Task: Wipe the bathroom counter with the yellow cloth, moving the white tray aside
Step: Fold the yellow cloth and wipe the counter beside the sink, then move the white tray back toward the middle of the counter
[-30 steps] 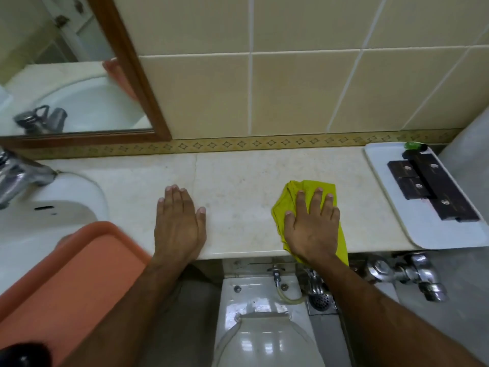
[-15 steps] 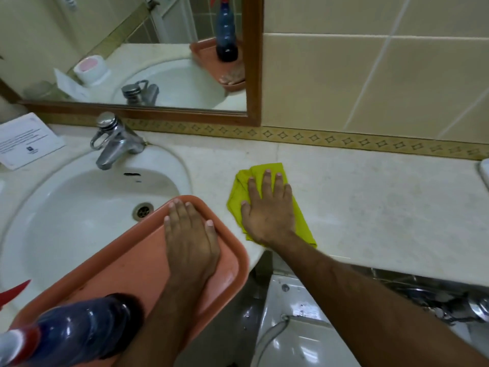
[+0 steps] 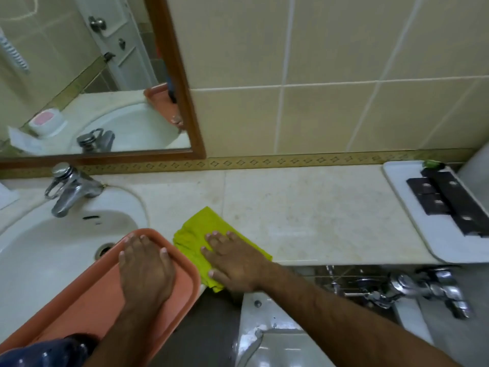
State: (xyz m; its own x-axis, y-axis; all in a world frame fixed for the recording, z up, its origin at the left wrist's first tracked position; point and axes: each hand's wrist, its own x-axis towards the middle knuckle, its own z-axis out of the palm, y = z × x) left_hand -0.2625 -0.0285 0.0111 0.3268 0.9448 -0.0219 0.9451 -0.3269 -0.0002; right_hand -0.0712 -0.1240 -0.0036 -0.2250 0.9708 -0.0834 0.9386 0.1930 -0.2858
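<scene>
The right hand [image 3: 235, 263] lies flat, grip spread on the yellow cloth [image 3: 203, 234] at the pale stone worktop [image 3: 304, 207] front edge, the left hand [image 3: 145, 266] open-palmed on the orange tray [image 3: 87, 295] over the sink [image 3: 39, 247], the white tray [image 3: 423, 221] at three o'clock under beige tiles, back in view since half a second ago.

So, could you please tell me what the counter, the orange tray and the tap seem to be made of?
Counter: probably polished marble or similar stone, cream, faintly mottled, with a seam. Orange tray: likely matte plastic, uniform colour, rounded moulded rim. Tap: chromed metal, judging by mirror-like reflections.
</scene>
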